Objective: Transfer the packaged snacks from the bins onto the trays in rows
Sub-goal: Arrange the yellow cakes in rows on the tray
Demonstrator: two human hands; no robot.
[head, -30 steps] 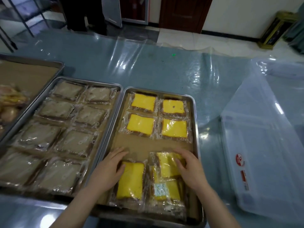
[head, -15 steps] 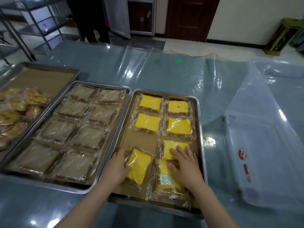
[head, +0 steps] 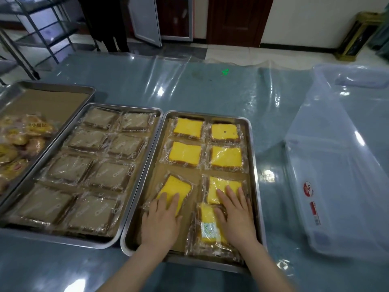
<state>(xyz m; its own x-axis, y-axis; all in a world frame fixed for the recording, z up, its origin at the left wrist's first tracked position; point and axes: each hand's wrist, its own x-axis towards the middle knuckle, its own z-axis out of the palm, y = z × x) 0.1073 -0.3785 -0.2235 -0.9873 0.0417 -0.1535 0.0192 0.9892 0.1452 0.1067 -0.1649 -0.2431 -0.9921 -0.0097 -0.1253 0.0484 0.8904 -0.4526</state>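
Note:
A steel tray in front of me holds several wrapped yellow cake slices in two columns. My left hand lies flat, fingers straight, on a tilted yellow slice in the left column. My right hand presses with straight fingers on a yellow slice in the right column. That slice overlaps another packet with a white label, lying near the tray's front edge. Two neat rows of yellow slices fill the far half of the tray.
To the left, a second tray is filled with brown wrapped slices. A third tray at far left holds small bread packets. A clear plastic bin lies at right. A person's legs stand beyond the table.
Both hands have slid the yellow packets away from me, up the tray. The left slice now lies tilted, and my left hand has moved from beside it onto its top.

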